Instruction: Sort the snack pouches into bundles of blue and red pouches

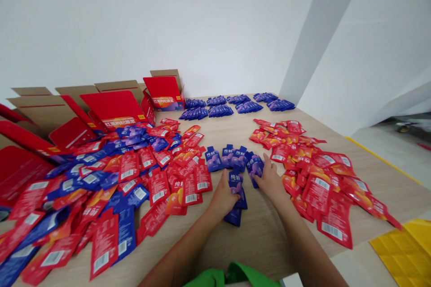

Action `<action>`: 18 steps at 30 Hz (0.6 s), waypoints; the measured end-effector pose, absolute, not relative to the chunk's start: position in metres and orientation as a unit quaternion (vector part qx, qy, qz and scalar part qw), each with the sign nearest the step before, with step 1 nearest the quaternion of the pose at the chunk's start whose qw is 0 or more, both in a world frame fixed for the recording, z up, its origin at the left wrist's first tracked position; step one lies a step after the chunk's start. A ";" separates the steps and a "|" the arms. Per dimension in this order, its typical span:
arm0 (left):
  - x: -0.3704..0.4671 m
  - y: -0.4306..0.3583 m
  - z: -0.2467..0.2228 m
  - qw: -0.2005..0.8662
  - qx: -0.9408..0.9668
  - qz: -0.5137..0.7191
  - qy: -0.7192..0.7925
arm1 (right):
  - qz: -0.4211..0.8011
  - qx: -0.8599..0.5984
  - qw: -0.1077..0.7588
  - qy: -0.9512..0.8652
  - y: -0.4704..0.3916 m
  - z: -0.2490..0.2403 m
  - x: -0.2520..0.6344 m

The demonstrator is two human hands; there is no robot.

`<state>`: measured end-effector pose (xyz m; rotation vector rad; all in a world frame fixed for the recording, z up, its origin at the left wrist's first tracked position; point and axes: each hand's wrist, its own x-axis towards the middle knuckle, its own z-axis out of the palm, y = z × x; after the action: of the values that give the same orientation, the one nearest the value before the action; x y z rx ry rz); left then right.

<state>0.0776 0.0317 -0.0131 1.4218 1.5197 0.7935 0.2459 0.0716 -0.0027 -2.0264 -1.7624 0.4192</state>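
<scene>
Pale wood-grain worktop point(259, 233) running wide under a plain white wall point(134, 18), a slanted white column point(319, 31) rising at the far right corner, a yellow studded mat point(404, 251) showing low on the right past the edge. Left side swamped by a mixed heap of red and blue pouches point(101, 188), overlapping every which way, barcodes up on many. Behind that heap, red cartons point(111, 107) standing open with brown cardboard flaps, one more red carton point(164, 92) upright near the wall. Far back, neat stacks of blue pouches point(232, 104) set in two rows. On the right, a spread of red-orange pouches point(313, 170), loosely fanned, reaching almost to the near edge. Dead centre, a small fan of blue pouches point(232, 158) lying side by side, printed faces up, with bare wood before and behind. Left hand point(224, 197) down on a short stack of blue pouches point(235, 199) just below that fan, grip closed around the top ones, thumb over the upper pouch. Right hand point(269, 181) pressed flat on the rightmost blue pouch point(255, 164) of the fan, grip spread, fingers apart, touching it rather than clamping. Red-orange spread crowding the right wrist; mixed heap just beside the left. Green garment point(232, 276) at the bottom edge.
</scene>
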 end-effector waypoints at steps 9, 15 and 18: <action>0.054 0.018 -0.014 0.545 0.385 0.451 0.593 | 0.515 -0.508 0.505 -0.470 0.041 -0.006 0.242; 0.062 0.020 0.007 0.559 0.402 0.527 0.498 | 0.657 -0.395 0.504 -0.397 0.017 0.000 0.199; 0.061 0.019 0.017 0.546 0.421 0.566 0.452 | 0.692 -0.352 0.497 -0.388 0.013 0.001 0.196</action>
<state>0.0608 0.0188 0.0171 0.9985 1.0725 1.3413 0.1960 0.0132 0.0014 -0.8513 -0.9396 1.6764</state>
